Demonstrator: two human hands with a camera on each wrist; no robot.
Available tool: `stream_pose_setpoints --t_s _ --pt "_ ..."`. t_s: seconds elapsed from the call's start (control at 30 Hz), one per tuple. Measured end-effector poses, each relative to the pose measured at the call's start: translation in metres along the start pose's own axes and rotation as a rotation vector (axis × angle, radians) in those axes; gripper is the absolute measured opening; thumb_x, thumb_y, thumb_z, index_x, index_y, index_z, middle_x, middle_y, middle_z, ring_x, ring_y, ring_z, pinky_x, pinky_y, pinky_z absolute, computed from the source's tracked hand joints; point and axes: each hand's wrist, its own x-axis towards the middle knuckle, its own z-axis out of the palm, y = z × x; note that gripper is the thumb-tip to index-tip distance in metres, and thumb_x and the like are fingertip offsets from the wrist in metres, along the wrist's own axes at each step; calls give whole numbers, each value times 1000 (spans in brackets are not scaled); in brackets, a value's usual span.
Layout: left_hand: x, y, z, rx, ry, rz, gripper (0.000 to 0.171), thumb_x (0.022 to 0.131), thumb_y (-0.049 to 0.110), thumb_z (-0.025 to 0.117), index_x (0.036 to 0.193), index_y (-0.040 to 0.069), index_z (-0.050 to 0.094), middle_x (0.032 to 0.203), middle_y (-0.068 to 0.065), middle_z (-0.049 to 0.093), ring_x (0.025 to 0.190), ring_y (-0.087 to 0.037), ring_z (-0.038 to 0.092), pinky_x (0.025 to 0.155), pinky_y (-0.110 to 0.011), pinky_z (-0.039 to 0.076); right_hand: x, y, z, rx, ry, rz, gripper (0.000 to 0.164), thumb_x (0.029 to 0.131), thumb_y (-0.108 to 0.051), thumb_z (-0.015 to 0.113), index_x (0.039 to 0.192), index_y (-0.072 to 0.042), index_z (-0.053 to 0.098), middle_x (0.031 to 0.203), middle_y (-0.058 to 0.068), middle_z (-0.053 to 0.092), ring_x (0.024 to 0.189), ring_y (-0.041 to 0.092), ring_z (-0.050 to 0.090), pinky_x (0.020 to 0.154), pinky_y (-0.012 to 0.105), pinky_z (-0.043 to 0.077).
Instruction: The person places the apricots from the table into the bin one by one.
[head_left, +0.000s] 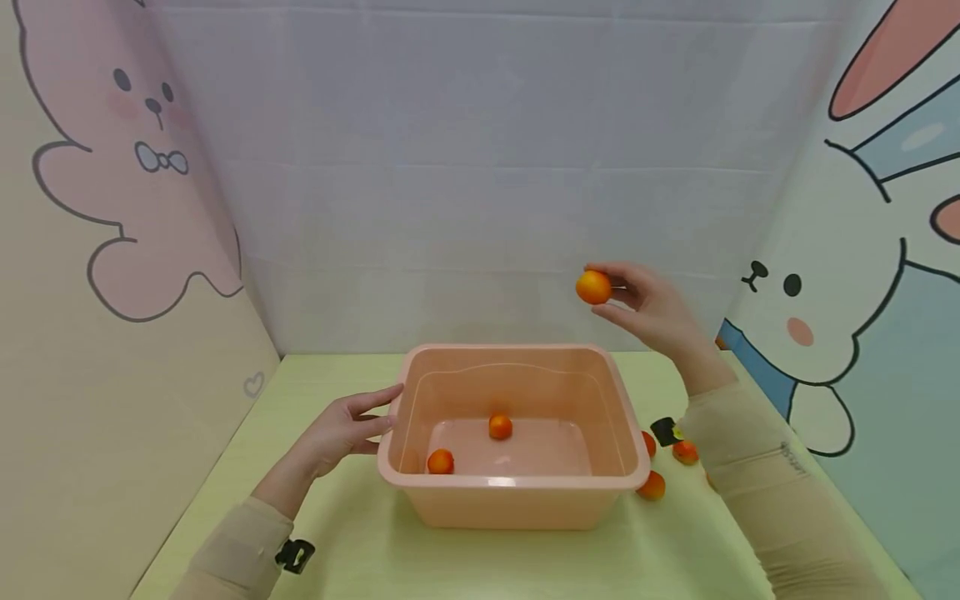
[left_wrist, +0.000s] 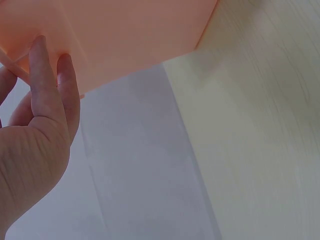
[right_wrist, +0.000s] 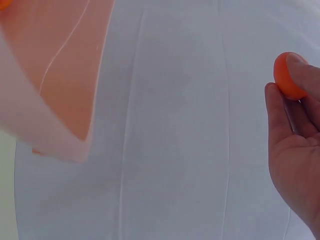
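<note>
Pinching a glossy orange fruit (head_left: 593, 287) between thumb and fingertips, the right hand (head_left: 651, 310) is raised clear of the pink basin (head_left: 513, 510), its forearm slanting up from the lower right so that the fruit appears above the far rim in the head view. Lower down, the left hand (head_left: 341, 432) reaches in with fingers fairly straight and parted, their tips touching the basin's left side at the rim. Two similar fruits (head_left: 500, 427) lie apart inside the basin, while several more (head_left: 651, 486) sit on the pale table (head_left: 352, 517) beside its right end.
</note>
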Motion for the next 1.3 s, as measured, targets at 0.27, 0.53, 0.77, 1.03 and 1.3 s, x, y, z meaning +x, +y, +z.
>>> stream_pose_setpoints --t_s 0.27,0.53,0.77,1.03,1.3 --pt "-1 0 1 -4 -5 5 63 94 20 71 150 10 44 150 -22 42 116 -34 62 83 -48 57 22 -8 39 158 -92 30 50 88 7 69 136 4 54 132 18 56 111 18 60 95 24 50" --pt "-2 -1 0 -4 -4 6 63 93 20 71 150 11 44 150 -22 42 115 -33 63 83 -48 58 32 -7 77 293 -192 165 51 91 0 70 139 -1 54 135 15 55 116 28 59 94 29 53" --pt "-1 0 -1 8 5 2 62 94 20 71 149 11 45 150 -21 43 117 -35 61 82 -48 58 34 5 106 277 -268 211 50 92 -3 70 139 -3 55 134 13 57 117 28 59 97 32 51" --pt "0 1 1 3 5 -5 61 94 19 70 149 10 45 150 -21 43 118 -36 61 82 -48 58 32 18 129 320 -349 272 50 90 3 69 138 0 54 127 15 60 115 32 57 98 35 50" --pt "-1 1 0 -3 -6 4 63 94 20 71 150 9 44 150 -23 42 117 -36 61 82 -48 58 27 25 144 286 -463 314 49 90 -2 71 137 -2 55 126 12 61 113 27 58 98 33 50"
